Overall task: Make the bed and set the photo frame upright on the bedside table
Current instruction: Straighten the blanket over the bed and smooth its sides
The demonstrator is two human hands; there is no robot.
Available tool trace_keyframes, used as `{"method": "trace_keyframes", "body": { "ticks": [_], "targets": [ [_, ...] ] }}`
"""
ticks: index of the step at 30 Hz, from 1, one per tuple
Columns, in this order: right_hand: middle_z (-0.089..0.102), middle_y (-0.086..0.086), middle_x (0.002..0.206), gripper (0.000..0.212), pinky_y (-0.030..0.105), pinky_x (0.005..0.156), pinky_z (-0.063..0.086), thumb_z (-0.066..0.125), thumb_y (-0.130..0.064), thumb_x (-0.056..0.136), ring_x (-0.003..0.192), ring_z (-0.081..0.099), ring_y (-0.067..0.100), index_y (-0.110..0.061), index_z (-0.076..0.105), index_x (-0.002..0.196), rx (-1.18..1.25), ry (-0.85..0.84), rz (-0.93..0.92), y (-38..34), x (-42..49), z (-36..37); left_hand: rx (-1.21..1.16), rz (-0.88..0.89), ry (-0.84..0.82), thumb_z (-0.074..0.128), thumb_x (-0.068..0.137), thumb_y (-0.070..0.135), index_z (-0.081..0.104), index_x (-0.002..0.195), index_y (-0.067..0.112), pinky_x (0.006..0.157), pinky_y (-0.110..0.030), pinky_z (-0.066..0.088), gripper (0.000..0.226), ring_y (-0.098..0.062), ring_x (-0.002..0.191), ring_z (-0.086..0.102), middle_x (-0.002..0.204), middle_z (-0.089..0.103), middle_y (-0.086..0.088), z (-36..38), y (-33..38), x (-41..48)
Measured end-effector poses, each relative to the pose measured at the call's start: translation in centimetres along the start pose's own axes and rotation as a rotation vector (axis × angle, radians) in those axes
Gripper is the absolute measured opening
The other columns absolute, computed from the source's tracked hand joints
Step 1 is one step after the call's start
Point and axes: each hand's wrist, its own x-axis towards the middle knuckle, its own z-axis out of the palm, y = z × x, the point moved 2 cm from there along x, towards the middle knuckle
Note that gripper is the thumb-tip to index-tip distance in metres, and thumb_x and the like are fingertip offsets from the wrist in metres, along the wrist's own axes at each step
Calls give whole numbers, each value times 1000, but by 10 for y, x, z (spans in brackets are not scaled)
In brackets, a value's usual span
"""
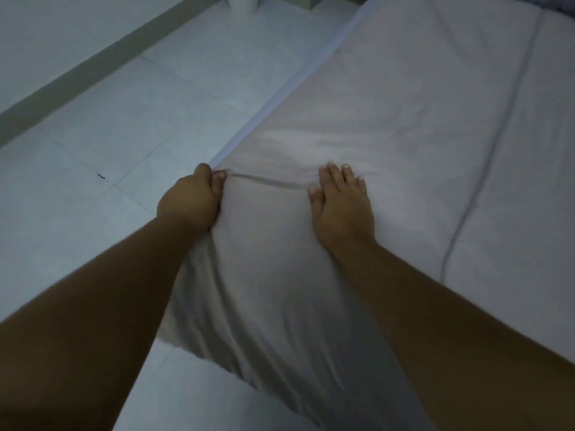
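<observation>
A pale grey-white bed sheet (pixel 389 113) covers the low mattress, which runs from the lower middle to the upper right. At the mattress's left edge my left hand (pixel 189 200) grips the sheet, fingers curled round the fabric with the thumb on top. My right hand (pixel 342 203) lies flat on the sheet a little to the right, fingers straight and pressing down. A raised crease runs between the two hands. Below them the sheet hangs over the mattress corner in folds. No photo frame or bedside table shows.
Light tiled floor (pixel 102 144) lies left of the bed, bordered by a darker skirting strip (pixel 93 60). A white cylindrical object (pixel 242 4) and a pale box edge (pixel 308 3) stand at the top. A long seam (pixel 485 169) runs down the sheet at the right.
</observation>
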Motion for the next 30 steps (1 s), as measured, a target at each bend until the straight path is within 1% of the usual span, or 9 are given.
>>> {"method": "trace_keyframes", "body": {
  "ticks": [3, 6, 8, 11, 13, 17, 23, 27, 30],
  "targets": [
    [24, 5, 155, 51, 36, 118, 1, 28, -35, 99, 145, 14, 23, -12, 28, 145, 20, 1, 11, 1, 22, -6, 24, -10, 2, 21, 96, 49, 36, 83, 15, 65, -39, 39, 39, -42, 82, 58, 87, 61, -28, -4, -25, 5],
    [21, 6, 156, 53, 36, 118, 2, 26, -36, 99, 145, 12, 23, -11, 25, 146, 14, -11, 49, 11, 50, -11, -36, -65, -177, 24, 95, 50, 50, 87, 10, 76, -39, 40, 49, -41, 93, 57, 99, 63, -28, -3, -29, 23],
    [19, 7, 157, 54, 36, 118, 2, 25, -36, 99, 145, 12, 23, -11, 23, 146, 13, -20, 74, 18, 70, -11, -99, -144, -281, 25, 95, 53, 62, 104, 9, 91, -39, 38, 58, -39, 111, 53, 119, 60, -26, -7, -19, 41],
    [16, 7, 158, 55, 37, 118, 3, 24, -37, 99, 145, 10, 23, -10, 20, 147, 8, -33, 117, 25, 104, -11, -195, -240, -326, 17, 91, 64, 51, 131, 7, 109, -37, 27, 78, -36, 130, 41, 141, 45, -23, -12, 20, 83],
    [15, 7, 158, 55, 38, 118, 4, 23, -38, 99, 145, 10, 23, -11, 19, 147, -3, -40, 143, 32, 126, -12, -235, -210, -329, 14, 90, 65, 47, 134, 3, 110, -36, 25, 83, -35, 132, 39, 143, 41, -24, -4, 60, 117],
    [17, 6, 158, 55, 39, 118, 4, 23, -38, 99, 145, 11, 23, -11, 20, 147, -19, -37, 168, 46, 165, -12, -228, -49, -306, 16, 94, 57, 53, 126, 3, 104, -37, 32, 73, -38, 123, 46, 134, 51, -25, 17, 120, 172],
    [19, 8, 157, 55, 38, 117, 3, 26, -36, 99, 145, 13, 23, -9, 21, 146, -21, -32, 186, 65, 202, -17, -141, -8, -174, 27, 97, 48, 54, 87, 4, 84, -38, 41, 53, -43, 100, 56, 104, 61, -31, 29, 96, 183],
    [16, 7, 158, 55, 37, 117, 2, 25, -35, 99, 145, 11, 22, -10, 18, 147, 7, -28, 257, 82, 222, -22, -105, -26, -364, 19, 96, 53, 62, 109, 2, 96, -38, 40, 68, -39, 113, 54, 120, 59, -28, 29, 114, 208],
    [14, 5, 158, 55, 38, 117, 1, 24, -37, 99, 145, 9, 21, -12, 17, 147, 28, -18, 331, 93, 243, -25, -176, -7, -459, 13, 94, 57, 56, 123, -3, 103, -38, 35, 79, -38, 122, 49, 131, 52, -30, 28, 159, 258]
  ]
}}
